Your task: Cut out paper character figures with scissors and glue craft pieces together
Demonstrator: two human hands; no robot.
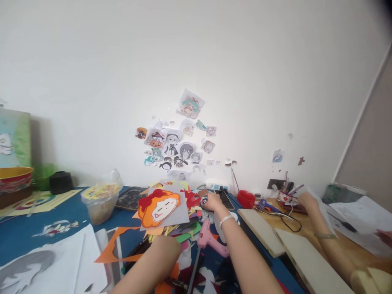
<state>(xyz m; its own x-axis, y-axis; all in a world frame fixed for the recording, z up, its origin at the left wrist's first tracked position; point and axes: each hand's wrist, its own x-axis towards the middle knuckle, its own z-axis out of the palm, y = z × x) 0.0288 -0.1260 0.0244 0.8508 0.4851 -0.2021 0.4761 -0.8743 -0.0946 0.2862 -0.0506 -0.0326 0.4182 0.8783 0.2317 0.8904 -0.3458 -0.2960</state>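
Note:
My right hand (212, 201), with a bracelet at the wrist, reaches to the far side of a heap of coloured paper scraps (190, 232). Its fingers are bent together beside a red paper piece (192, 199); what they pinch is too small to name. My left hand (170, 246) is low over the near side of the heap, turned so that its fingers are hidden. Just beyond it, a paper cartoon head (162, 207) with orange hair and a red bow lies on a pale sheet. A pink glue gun (210, 239) lies on the scraps beside my right forearm.
A lidded plastic tub (101, 202) and white drawing sheets (55, 261) are at left. Rightward are a red bowl (246, 199), pale boards (261, 232), a cable (290, 220) and another person's arm (321, 232). Paper drawings (186, 151) cover part of the wall.

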